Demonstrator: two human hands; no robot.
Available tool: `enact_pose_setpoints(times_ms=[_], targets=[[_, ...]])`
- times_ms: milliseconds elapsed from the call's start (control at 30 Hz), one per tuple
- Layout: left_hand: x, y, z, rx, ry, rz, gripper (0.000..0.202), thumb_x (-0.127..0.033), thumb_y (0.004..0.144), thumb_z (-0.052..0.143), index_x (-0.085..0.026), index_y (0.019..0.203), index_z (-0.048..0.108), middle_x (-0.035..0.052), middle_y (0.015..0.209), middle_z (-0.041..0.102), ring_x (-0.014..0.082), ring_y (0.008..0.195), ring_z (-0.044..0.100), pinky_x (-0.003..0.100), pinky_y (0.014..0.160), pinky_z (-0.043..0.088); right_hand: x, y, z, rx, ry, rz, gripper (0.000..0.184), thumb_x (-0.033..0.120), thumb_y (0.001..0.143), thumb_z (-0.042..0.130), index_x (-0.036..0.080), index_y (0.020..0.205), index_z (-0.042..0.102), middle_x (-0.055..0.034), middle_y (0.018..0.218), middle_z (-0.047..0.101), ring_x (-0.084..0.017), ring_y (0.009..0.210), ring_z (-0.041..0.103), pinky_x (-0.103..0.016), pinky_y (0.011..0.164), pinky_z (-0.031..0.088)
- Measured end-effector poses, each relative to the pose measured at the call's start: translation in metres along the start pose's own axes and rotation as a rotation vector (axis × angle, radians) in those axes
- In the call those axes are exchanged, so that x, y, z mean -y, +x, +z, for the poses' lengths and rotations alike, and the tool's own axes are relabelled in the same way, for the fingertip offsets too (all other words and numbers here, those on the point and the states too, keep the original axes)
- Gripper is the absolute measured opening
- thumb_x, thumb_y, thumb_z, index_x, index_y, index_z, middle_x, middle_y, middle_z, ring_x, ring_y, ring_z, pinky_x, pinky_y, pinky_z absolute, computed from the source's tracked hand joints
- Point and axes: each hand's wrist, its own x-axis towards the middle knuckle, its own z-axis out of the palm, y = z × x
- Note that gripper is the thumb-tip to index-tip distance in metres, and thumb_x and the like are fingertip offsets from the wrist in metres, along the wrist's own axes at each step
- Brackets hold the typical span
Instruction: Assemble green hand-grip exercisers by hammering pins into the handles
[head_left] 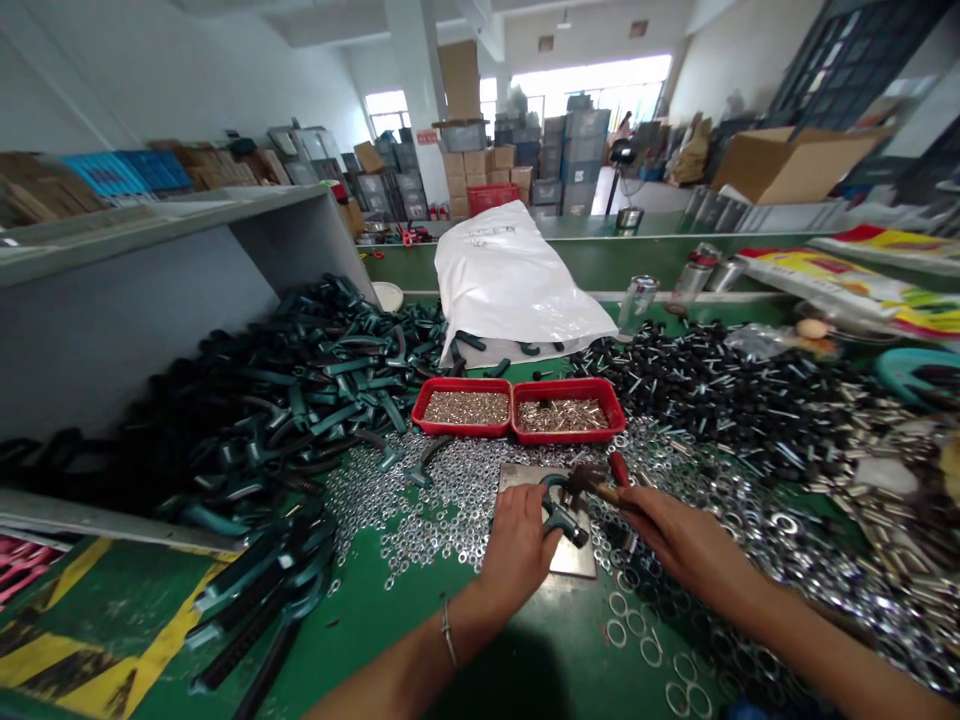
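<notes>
Two bare hands: left hand [517, 560] closed around dark-green clamp [562, 525] on steel plate [579, 560]; right hand [694, 545] gripping small hammer [589, 482]. Marker writing on white plastic sheet [517, 290] illegible.

Head-worn view, angled forward and down at left hand [517, 555] and right hand [686, 545]

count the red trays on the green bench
2, side by side: the left red tray holds fine metal bits, and the right red tray holds short metal pins.
</notes>
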Motion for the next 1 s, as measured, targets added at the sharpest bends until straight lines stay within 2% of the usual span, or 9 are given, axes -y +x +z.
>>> enact_pose_setpoints(times_ms=[200, 300, 400, 567, 633, 700, 767, 833, 1000], targets=[[0.004, -0.002, 0.011, -0.042, -0.061, -0.055, 0.092, -0.023, 0.082, 0.064, -0.013, 0.153, 0.007, 0.0163, 0.129, 0.052, 0.0320, 0.122, 0.048, 0.053, 0.111, 0.031, 0.009, 0.002, 0.010, -0.069, 0.011, -0.052, 0.032, 0.032, 0.098, 0.046, 0.027, 0.127, 0.058, -0.0084, 0.120, 0.069, -0.025, 0.104, 0.067, -0.041, 0.089, 0.053], [0.003, 0.000, 0.008, -0.011, -0.061, -0.076, 0.093, -0.025, 0.082, 0.066, -0.011, 0.153, 0.009, 0.0176, 0.129, 0.053, 0.0325, 0.121, 0.048, 0.053, 0.111, 0.031, 0.011, 0.007, 0.009, 0.095, 0.057, -0.023, 0.028, 0.034, 0.098, 0.044, 0.027, 0.118, 0.063, -0.0070, 0.109, 0.072, -0.024, 0.091, 0.069, -0.039, 0.078, 0.055], [0.001, 0.002, 0.000, 0.017, -0.084, -0.095, 0.087, -0.026, 0.080, 0.067, -0.013, 0.152, 0.021, 0.0170, 0.130, 0.054, 0.0336, 0.123, 0.047, 0.052, 0.111, 0.031, 0.003, 0.002, 0.006, 0.063, 0.293, 0.164, 0.029, 0.044, 0.096, 0.049, 0.025, 0.115, 0.062, -0.0046, 0.089, 0.071, -0.020, 0.074, 0.067, -0.033, 0.067, 0.054], [0.003, 0.012, -0.015, 0.103, -0.480, -0.257, 0.079, -0.035, 0.087, 0.062, -0.023, 0.153, 0.020, 0.0112, 0.119, 0.062, 0.0260, 0.107, 0.060, 0.043, 0.099, 0.045, -0.067, -0.031, -0.008, -0.231, 0.481, 0.569, 0.043, 0.057, 0.090, 0.052, 0.023, 0.116, 0.057, 0.0011, 0.064, 0.061, -0.017, 0.046, 0.053, -0.028, 0.042, 0.042], [0.007, 0.018, -0.020, 0.104, -0.560, -0.336, 0.077, -0.037, 0.087, 0.060, -0.019, 0.151, 0.022, 0.0129, 0.121, 0.060, 0.0248, 0.107, 0.061, 0.042, 0.097, 0.047, -0.101, -0.038, -0.020, -0.252, 0.276, 0.582, 0.042, 0.058, 0.088, 0.051, 0.022, 0.108, 0.060, -0.0041, 0.069, 0.065, -0.022, 0.053, 0.059, -0.033, 0.049, 0.047], [0.016, 0.025, -0.025, 0.020, -0.428, -0.326, 0.070, -0.036, 0.083, 0.065, -0.016, 0.144, 0.036, 0.0149, 0.130, 0.053, 0.0276, 0.120, 0.053, 0.045, 0.107, 0.039, -0.119, -0.035, -0.029, -0.249, -0.068, 0.441, 0.041, 0.055, 0.088, 0.048, 0.020, 0.102, 0.065, -0.0124, 0.085, 0.070, -0.030, 0.074, 0.066, -0.043, 0.068, 0.051], [0.026, 0.030, -0.029, -0.047, -0.254, -0.258, 0.057, -0.033, 0.080, 0.069, -0.016, 0.130, 0.051, 0.0136, 0.133, 0.048, 0.0289, 0.127, 0.045, 0.047, 0.112, 0.031, -0.114, -0.022, -0.027, -0.213, -0.337, 0.264, 0.041, 0.050, 0.092, 0.042, 0.020, 0.101, 0.068, -0.0159, 0.099, 0.070, -0.034, 0.093, 0.065, -0.048, 0.084, 0.046], [0.035, 0.031, -0.032, 0.006, -0.199, -0.203, 0.041, -0.033, 0.081, 0.068, -0.017, 0.117, 0.059, 0.0108, 0.124, 0.052, 0.0266, 0.120, 0.049, 0.046, 0.109, 0.035, -0.092, -0.002, -0.012, -0.090, -0.418, 0.218, 0.041, 0.046, 0.097, 0.036, 0.020, 0.098, 0.067, -0.0143, 0.099, 0.070, -0.031, 0.094, 0.066, -0.043, 0.083, 0.046], [0.047, 0.019, -0.034, 0.100, -0.098, -0.122, 0.059, -0.038, 0.076, 0.075, -0.017, 0.127, 0.056, 0.0119, 0.125, 0.052, 0.0299, 0.123, 0.045, 0.048, 0.109, 0.034, -0.039, 0.039, 0.036, 0.148, -0.554, 0.459, 0.036, 0.050, 0.097, 0.040, 0.019, 0.095, 0.058, -0.0133, 0.082, 0.072, -0.030, 0.074, 0.070, -0.032, 0.056, 0.042]])
